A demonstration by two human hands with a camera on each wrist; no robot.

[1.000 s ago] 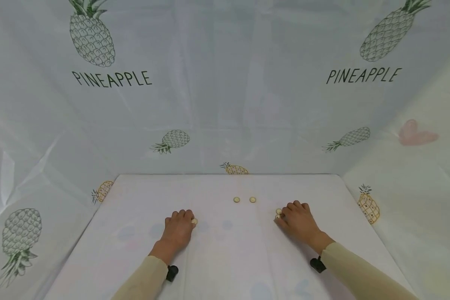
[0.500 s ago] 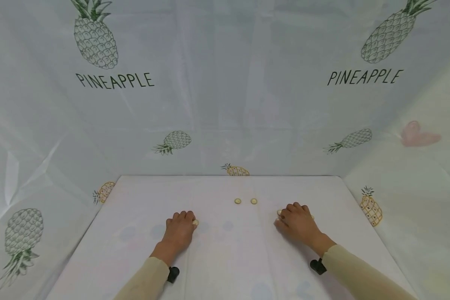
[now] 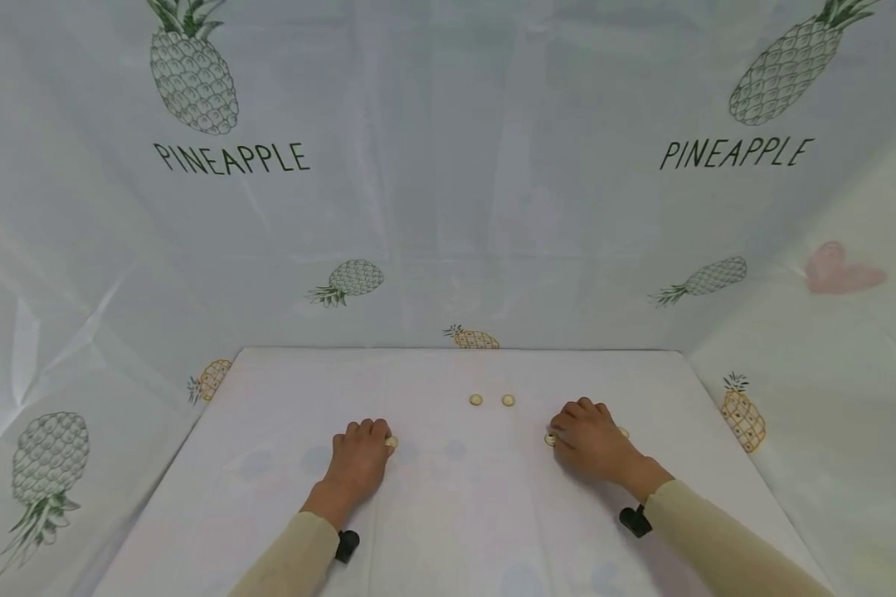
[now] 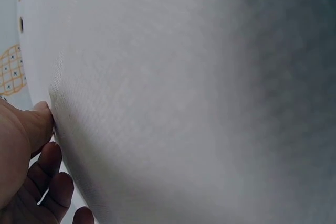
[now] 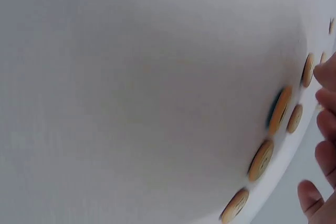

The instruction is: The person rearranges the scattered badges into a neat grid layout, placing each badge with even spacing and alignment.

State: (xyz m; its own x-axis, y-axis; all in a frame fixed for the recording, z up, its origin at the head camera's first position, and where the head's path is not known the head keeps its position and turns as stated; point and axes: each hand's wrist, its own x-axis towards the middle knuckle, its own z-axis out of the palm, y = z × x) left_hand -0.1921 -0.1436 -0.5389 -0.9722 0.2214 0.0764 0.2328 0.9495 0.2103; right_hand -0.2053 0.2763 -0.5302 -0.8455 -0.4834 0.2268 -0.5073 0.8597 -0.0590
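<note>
My left hand [image 3: 360, 460] rests low over the white table with bent fingers. A round wooden Chinese chess piece [image 3: 392, 442] shows at its thumb side, apparently pinched; in the left wrist view the thumb [image 4: 42, 116] and fingers mostly hide it. Over on the right, my right hand [image 3: 588, 439] curls its fingers downward, with a similar piece [image 3: 551, 439] at its thumb and index tips. The right wrist view has the thumb tip against one wooden piece [image 5: 308, 70]. Several others lie close by, including a tilted piece [image 5: 281, 109] and a flat piece [image 5: 261, 160].
Toward the table's back lie two more pieces, a left one [image 3: 476, 400] and a right one [image 3: 508, 400]. Another piece [image 3: 623, 432] peeks out behind my right hand. White pineapple-printed sheeting [image 3: 448, 207] surrounds the white tabletop [image 3: 448, 497] behind and at both sides.
My right hand has shifted slightly, now covering the upper piece near its fingers, while a piece beside the thumb has come into fuller view. The left hand stays put with its piece.
</note>
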